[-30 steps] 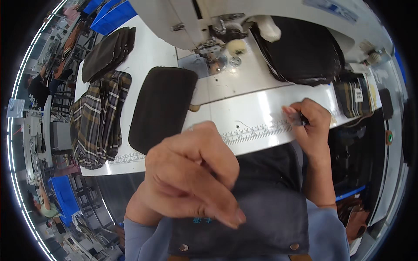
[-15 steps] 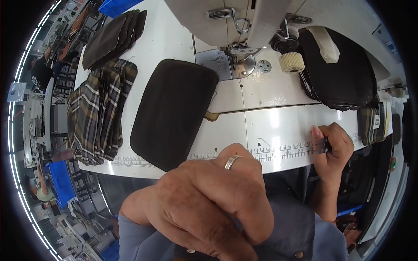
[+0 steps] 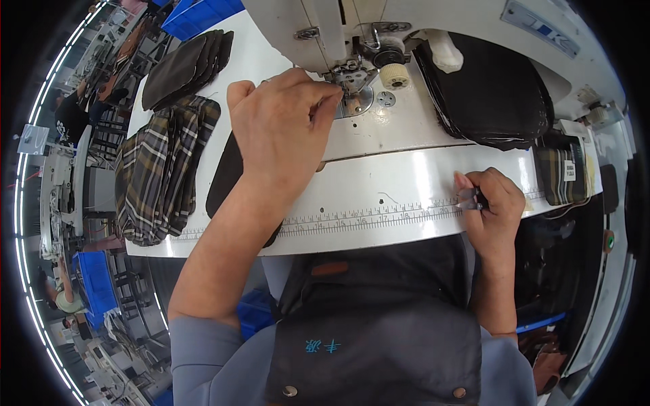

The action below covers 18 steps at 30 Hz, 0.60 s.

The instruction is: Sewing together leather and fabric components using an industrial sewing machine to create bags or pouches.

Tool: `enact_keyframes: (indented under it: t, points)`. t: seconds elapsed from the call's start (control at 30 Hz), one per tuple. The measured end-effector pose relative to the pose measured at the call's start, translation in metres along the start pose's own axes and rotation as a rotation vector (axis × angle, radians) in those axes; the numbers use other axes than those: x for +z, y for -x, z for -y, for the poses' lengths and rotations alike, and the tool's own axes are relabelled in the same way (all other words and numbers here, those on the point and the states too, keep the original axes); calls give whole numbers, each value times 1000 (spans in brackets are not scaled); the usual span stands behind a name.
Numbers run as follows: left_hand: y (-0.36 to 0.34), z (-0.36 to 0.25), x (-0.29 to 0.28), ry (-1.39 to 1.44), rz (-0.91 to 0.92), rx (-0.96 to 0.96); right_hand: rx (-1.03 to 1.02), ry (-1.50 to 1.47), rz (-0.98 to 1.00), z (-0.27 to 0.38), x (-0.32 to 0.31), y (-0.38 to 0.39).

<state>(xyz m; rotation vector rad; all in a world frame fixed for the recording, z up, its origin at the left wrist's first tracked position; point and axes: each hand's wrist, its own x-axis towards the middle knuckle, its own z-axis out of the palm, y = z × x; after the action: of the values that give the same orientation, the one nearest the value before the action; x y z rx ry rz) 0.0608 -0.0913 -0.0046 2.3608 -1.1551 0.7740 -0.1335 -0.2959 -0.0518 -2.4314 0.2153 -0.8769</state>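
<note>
My left hand (image 3: 281,128) is raised at the needle area (image 3: 352,84) of a white sewing machine (image 3: 291,30). Its thumb and forefinger are pinched together just left of the needle; whatever they hold is too small to make out. Under that hand and forearm lies a dark rounded fabric panel (image 3: 225,177), largely covered. Near the table's front edge, my right hand (image 3: 500,206) is closed around small dark thread snips (image 3: 474,199), their tips pointing left.
Plaid fabric pieces (image 3: 162,169) and a stack of dark panels (image 3: 183,71) lie at the left. Another dark stack (image 3: 491,95) sits under the machine arm, beside a plaid piece with a white label (image 3: 560,172). A ruler strip (image 3: 365,221) runs along the front edge.
My left hand has moved from close in front of my body, up and away to the needle. The right hand stays near the front edge, with the snips now showing more.
</note>
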Motion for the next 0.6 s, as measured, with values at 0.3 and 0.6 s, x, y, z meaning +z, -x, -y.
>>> enact_keyframes:
  t: [0.3,0.6]
  points:
    - [4,-1,20,-51,-153,-91,-55,17,-22,-5,1,3]
    - [5,6,26,-93,-222,-37,-35,33,-38,-2,3,3]
